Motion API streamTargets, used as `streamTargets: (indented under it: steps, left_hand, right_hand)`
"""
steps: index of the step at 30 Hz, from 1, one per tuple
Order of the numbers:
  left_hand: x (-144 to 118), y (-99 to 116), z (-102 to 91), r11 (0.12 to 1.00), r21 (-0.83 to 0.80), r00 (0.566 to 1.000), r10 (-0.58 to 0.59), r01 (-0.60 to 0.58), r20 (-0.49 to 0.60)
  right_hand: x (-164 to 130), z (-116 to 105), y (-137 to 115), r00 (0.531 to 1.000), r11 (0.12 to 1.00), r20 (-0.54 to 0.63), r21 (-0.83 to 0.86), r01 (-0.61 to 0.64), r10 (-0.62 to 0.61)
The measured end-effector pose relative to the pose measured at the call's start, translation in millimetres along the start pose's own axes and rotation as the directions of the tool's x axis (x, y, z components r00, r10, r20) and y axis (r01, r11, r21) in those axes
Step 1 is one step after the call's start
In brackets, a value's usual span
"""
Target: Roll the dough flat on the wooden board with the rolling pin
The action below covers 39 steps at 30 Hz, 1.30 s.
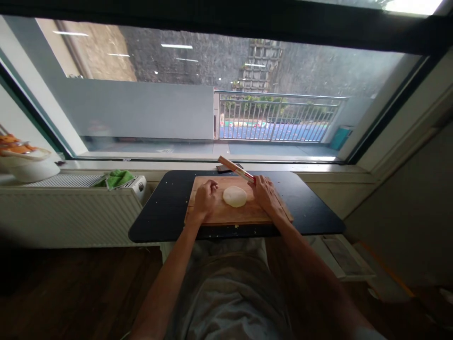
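On a wooden cutting board (226, 216) lies a round, flat piece of pale dough (234, 196). My right hand (266, 192), to the right of the dough, is closed round one end of a wooden rolling pin (231, 165). The pin tilts up and away to the left, its far end past the board's back edge; red marks show near my fingers. To the left of the dough, my left hand (205, 197) is over the board with its fingers curled in, and nothing shows in it.
The board rests on a black table (159, 208) with pale crumbs on it. A dark flat object (223, 168) lies at its back edge. Leftward stands a white radiator (71, 217) with a green cloth (119, 178) on top. A large window (148, 113) rises behind the table.
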<state>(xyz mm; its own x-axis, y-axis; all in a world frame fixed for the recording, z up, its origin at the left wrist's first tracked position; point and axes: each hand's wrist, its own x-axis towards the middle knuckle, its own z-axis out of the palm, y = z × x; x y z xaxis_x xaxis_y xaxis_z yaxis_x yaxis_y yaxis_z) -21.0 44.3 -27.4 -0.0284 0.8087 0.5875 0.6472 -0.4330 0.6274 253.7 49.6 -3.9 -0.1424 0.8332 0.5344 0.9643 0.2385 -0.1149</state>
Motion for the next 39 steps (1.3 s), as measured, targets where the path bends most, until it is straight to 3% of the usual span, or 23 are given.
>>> streamTargets:
  steps: [3,7,11,18,22,27,35,39]
  left_hand:
    - [1,-2,4.8,0.997,0.065,0.990,0.040,-0.049,0.137]
    - [-2,-1,8.4,0.991,0.124,0.961,0.004,-0.040,0.277]
    - [2,-2,9.1,0.983,0.178,0.934,-0.015,-0.052,0.356]
    - [62,-2,18.3,0.999,-0.015,0.896,-0.024,0.033,0.443]
    - [73,7,30.9,0.987,-0.140,0.815,0.020,0.075,0.579]
    - [56,6,39.3,0.983,-0.150,0.807,0.002,0.107,0.591]
    - [50,-1,33.5,0.975,-0.175,0.826,-0.012,0.134,0.563]
    - [47,-6,31.9,0.955,-0.268,0.863,0.023,0.131,0.504]
  right_hand:
    - [-6,-6,-8,0.999,0.999,-0.016,0.021,-0.039,0.039]
    - [-10,-15,-15,0.999,0.998,0.011,0.038,-0.052,0.052]
    - [-11,-20,-17,0.997,0.995,0.018,0.063,-0.073,0.072]
    - [-11,-21,-15,0.997,0.993,0.035,0.094,-0.070,0.067]
    - [-11,-25,-16,0.995,0.989,0.020,0.112,-0.096,0.094]
    - [-13,-31,-19,0.996,0.988,0.018,0.129,-0.085,0.083]
    - [-13,-27,-14,0.999,0.992,0.025,0.127,-0.026,0.023]
    - [-12,-22,-13,1.000,0.991,0.016,0.129,-0.021,0.019]
